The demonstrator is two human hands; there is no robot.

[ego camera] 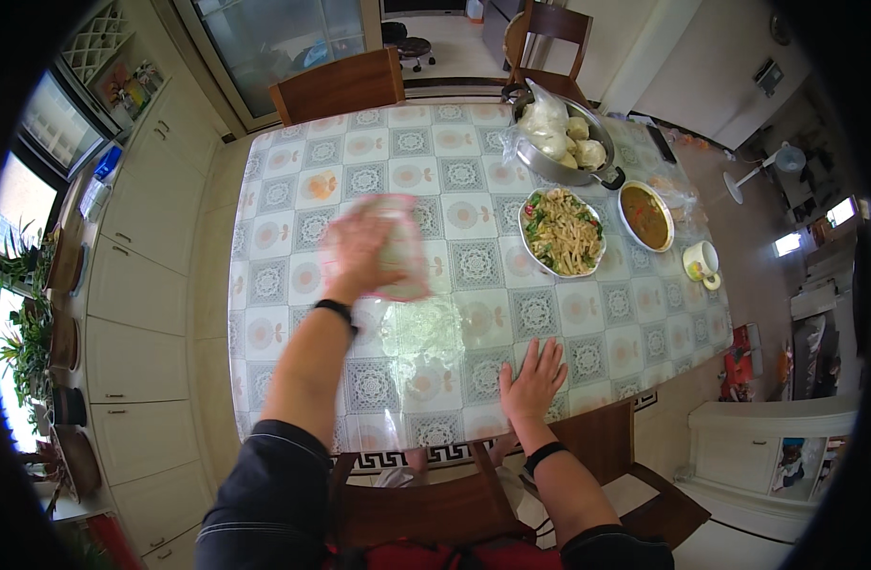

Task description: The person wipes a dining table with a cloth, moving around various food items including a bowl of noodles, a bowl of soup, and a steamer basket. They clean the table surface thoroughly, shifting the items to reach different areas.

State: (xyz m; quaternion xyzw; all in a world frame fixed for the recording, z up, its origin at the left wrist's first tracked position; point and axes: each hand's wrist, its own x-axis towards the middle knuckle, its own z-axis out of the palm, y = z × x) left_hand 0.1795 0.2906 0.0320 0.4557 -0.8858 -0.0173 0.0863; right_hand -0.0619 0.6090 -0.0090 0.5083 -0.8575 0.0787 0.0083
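Observation:
My left hand (364, 249) lies over a pink-edged cloth (405, 249) on the left part of the patterned tablecloth (428, 377); both hand and cloth are blurred, and the palm presses down on the fabric. My right hand (534, 381) rests flat near the table's front edge, fingers spread, holding nothing. Beyond it stands a white dish of stir-fried food with greens (562, 233). An orange-brown stain or spill (322, 185) shows on the tablecloth past my left hand.
Toward the back right are a steel pot (567, 168) with buns and a plastic bag, a bowl of brown soup (646, 216), and a cup (700, 261). Wooden chairs (339, 87) stand around the table; one (428, 509) is directly before me.

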